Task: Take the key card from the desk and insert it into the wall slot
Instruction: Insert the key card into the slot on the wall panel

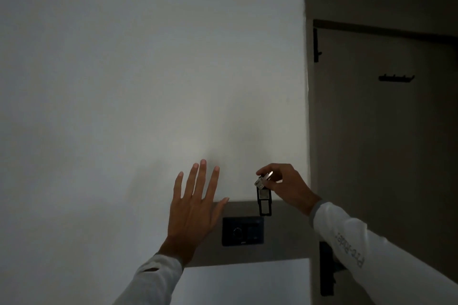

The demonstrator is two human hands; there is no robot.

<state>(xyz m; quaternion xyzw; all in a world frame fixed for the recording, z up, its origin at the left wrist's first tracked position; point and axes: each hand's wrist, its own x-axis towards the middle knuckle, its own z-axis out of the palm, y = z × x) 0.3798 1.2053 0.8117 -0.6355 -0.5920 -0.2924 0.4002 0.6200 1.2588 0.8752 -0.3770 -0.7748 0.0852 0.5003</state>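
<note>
The right hand (287, 187) pinches a key tag (263, 193) just above the dark wall panel (243, 231); the left hand (195, 208), fingers spread, lies left of that panel.

The place looked like a dim hotel or guest room entryway. A plain white wall (148, 69) filled most of the frame. At the right stood a brown door (386, 131) in its frame, with a black row of coat hooks (396, 78) mounted at upper right. Low in the centre, a dark wall panel with a round dial (243, 231) sat on a grey band (285, 230).
</note>
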